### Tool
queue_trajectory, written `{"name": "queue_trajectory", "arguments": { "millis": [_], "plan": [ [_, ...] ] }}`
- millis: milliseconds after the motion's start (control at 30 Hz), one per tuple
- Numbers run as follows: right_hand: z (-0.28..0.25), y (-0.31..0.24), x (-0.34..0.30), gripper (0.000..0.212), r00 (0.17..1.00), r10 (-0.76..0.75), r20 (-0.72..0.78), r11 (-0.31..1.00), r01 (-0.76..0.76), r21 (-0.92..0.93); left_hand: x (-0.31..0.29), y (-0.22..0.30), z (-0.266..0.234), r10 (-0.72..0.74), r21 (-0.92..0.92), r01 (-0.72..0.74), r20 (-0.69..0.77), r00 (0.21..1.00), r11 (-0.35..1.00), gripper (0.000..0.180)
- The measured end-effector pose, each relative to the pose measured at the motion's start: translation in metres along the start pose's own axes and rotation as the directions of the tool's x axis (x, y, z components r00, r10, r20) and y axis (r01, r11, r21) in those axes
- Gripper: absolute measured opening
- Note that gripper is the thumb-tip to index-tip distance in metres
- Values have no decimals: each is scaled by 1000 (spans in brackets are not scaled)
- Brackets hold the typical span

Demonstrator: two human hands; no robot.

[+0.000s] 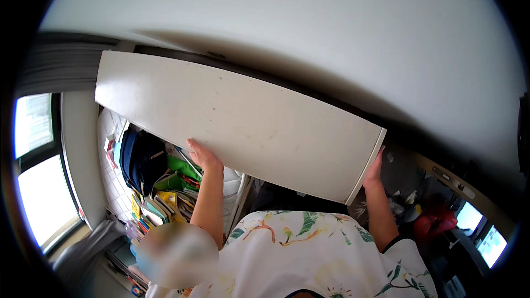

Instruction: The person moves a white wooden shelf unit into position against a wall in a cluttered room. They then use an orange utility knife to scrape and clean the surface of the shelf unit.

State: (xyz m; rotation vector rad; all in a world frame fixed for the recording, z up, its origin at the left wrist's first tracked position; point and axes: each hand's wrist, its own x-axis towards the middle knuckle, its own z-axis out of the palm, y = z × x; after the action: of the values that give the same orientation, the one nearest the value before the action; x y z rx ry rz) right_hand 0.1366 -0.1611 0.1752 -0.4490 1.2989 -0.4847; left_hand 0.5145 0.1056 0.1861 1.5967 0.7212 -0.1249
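A person in a white floral-print shirt (298, 254) stands close in front, holding up a long white board (232, 121) with both hands raised. This person's hands are the only ones in view; none of the camera wearer's own show.

One hand (203, 155), on the picture's left, presses flat against the board's lower long edge, fingers spread open over the panel face with the thumb underneath. The other hand (375, 170), on the picture's right, clasps the board's short end, fingers wrapped around its thin edge. The board spans between them, tilted so that the end past the flat hand sits higher, and it lies close under the white ceiling (309, 27).

Below and beside the flat hand are a dark blue bag (141, 160), a green cloth (179, 172) and a row of colourful books (152, 209). Further that way is a bright window (41, 198). Below the clasping hand lies a red bag (433, 222), with lit screens (480, 232) beyond it.
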Motion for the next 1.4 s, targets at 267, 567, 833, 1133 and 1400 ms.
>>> {"name": "queue_trajectory", "arguments": {
  "millis": [267,567,833,1133,1400],
  "plan": [
    [-84,-33,14,112,964,-119,-240,993,111,-44,-5,5,-7,-22,127,17,36,999,992,71],
    [10,-29,30,97,998,-8,65,993,1,116,-16,16,10,-15,230,3,51,999,973,75],
    [-43,-23,14,107,951,-167,-261,984,178,17,-1,6,3,23,197,-36,65,998,980,75],
    [-16,-19,20,112,962,-249,-112,965,256,57,-11,15,8,11,223,-22,52,999,974,76],
    [23,-14,-7,96,977,-152,152,934,192,-303,-5,9,5,7,195,-11,21,1000,981,74]
  ]
}}
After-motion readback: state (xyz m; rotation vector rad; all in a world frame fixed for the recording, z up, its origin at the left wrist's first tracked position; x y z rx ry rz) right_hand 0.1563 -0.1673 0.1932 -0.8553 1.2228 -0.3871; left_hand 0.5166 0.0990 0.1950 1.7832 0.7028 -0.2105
